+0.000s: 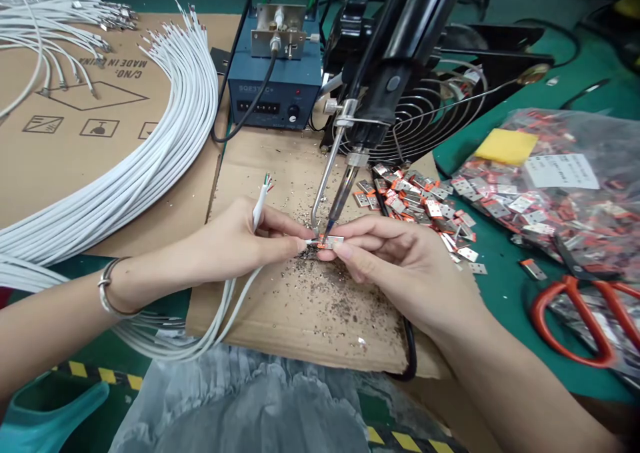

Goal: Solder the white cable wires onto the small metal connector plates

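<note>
My left hand (263, 236) pinches the end of a white cable near the middle, and another white cable (260, 206) with bare coloured wires stands up between its fingers. Between finger and thumb, my right hand (395, 246) grips a small USB connector (332, 241) with an orange part. The cable end meets the connector right under the tip of a mounted soldering iron (343, 196). A thin metal feed tube (326, 180) comes down beside the iron to the same spot. Fingertips partly cover the joint.
Loose connectors (415, 200) lie behind my right hand, beside a bagged heap (555, 206). Red-handled scissors (575, 320) rest at the right. White cables (170, 153) curve across the left cardboard. A blue control box (275, 86) and a fan (425, 120) stand behind.
</note>
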Action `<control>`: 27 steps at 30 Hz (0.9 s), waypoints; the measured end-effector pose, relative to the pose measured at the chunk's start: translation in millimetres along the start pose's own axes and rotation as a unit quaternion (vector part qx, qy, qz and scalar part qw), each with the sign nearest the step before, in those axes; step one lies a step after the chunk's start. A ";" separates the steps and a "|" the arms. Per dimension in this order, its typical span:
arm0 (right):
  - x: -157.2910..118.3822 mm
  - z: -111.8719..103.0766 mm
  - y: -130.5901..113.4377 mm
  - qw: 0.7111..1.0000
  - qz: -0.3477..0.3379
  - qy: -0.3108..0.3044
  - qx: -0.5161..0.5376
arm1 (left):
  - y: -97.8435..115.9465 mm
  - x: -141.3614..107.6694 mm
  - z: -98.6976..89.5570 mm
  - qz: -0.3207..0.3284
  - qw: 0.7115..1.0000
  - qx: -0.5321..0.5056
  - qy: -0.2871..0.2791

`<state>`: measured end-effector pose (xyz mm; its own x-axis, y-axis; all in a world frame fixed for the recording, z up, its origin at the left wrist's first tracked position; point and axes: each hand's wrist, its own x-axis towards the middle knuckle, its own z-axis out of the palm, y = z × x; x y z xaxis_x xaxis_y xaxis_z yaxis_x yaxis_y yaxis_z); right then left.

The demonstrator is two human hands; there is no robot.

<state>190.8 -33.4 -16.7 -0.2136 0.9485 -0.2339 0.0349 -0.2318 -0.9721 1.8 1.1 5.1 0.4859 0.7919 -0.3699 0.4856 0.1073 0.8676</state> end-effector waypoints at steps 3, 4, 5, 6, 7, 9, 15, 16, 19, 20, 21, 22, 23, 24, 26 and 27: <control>-0.3 -2.6 2.0 1.000 -0.002 -0.018 0.012 | 0.0 0.2 -0.4 0.008 1.000 -0.015 -0.007; -0.3 -3.3 2.5 1.000 -0.001 -0.023 0.016 | -0.1 0.1 -0.4 0.010 1.000 -0.021 -0.009; -0.3 -3.7 2.9 0.999 -0.001 -0.026 0.020 | -0.2 0.1 -0.3 0.011 1.000 -0.025 -0.009; -0.2 -4.1 3.3 0.999 -0.001 -0.028 0.024 | -0.3 0.0 -0.3 0.013 0.999 -0.028 -0.010; -0.2 -4.2 3.6 0.999 -0.001 -0.029 0.027 | -0.3 -0.1 -0.2 0.014 0.999 -0.031 -0.012; 0.1 -4.1 4.2 0.999 -0.001 -0.030 0.035 | 0.0 -0.3 -0.2 0.016 0.999 -0.039 -0.017; 1.3 -3.2 3.8 0.997 0.002 -0.042 0.059 | 2.1 -0.8 -0.6 0.010 0.999 -0.039 -0.016; 1.3 -3.3 3.6 0.997 0.003 -0.041 0.058 | 2.1 -0.6 -0.5 0.011 0.999 -0.038 -0.016; 0.9 -4.1 3.7 0.998 0.003 -0.035 0.054 | 0.7 0.4 -0.1 0.016 0.999 -0.037 -0.018; 0.7 -4.4 3.9 0.998 0.002 -0.034 0.052 | -0.2 0.9 0.1 0.019 0.999 -0.036 -0.017; 0.5 -4.6 4.1 0.998 0.000 -0.033 0.050 | -1.1 1.2 0.4 0.022 0.999 -0.035 -0.016; 0.3 -4.7 4.1 0.998 -0.001 -0.032 0.047 | -2.0 1.5 0.6 0.025 0.999 -0.033 -0.016; 0.2 -4.6 4.1 0.999 0.000 -0.029 0.043 | -2.6 1.7 0.8 0.028 0.999 -0.030 -0.015; 0.3 -4.4 3.9 0.999 0.000 -0.025 0.040 | -3.1 1.8 1.0 0.027 0.999 -0.025 -0.013; 0.5 -3.4 3.5 0.999 0.002 -0.014 0.034 | -3.2 1.9 1.1 0.020 1.000 -0.015 -0.014; 0.7 -2.9 3.4 0.999 0.002 -0.009 0.031 | -3.0 1.9 1.1 0.016 1.000 -0.012 -0.014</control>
<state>193.5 -32.9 -20.2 -0.2314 0.9437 -0.2364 -0.0254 -0.2488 -0.9682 2.1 1.7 1.4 0.5211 0.7777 -0.3516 0.4522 0.0978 0.8865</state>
